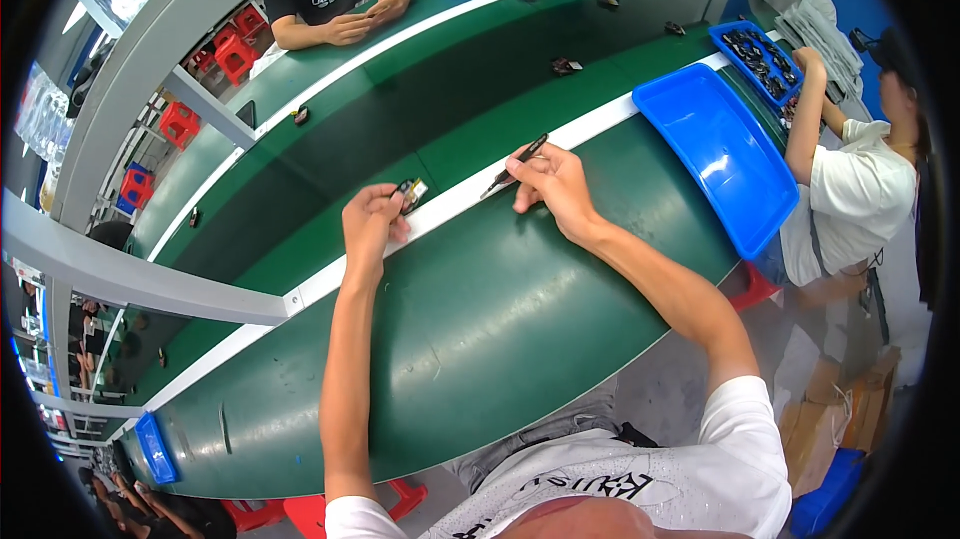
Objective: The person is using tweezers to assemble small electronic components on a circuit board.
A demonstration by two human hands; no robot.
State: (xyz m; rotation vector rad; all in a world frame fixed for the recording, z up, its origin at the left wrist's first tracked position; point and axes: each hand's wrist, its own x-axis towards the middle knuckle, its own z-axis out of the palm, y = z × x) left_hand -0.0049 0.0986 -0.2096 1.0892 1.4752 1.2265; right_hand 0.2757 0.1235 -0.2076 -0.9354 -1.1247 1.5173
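My left hand [370, 223] is closed, its fingertips pinching a small black electronic part [412, 195] with a yellow and white patch, held over the white rail [450, 203]. To the right of it, my right hand [562, 191] grips slim black tweezers [536, 147] much as one grips a pen. Their fine tip points down and left, toward the rail, apart from the part in my left hand. The fingers of my left hand cover some of the part, so its exact kind cannot be made out.
A dark green belt [440, 99] beyond the rail carries several small black parts. On my green worktable [480, 339], a blue tray [720, 159] lies at the right, near another blue tray [745, 34] of black parts. A grey frame post [150, 264] crosses at left. Co-workers sit opposite and at right.
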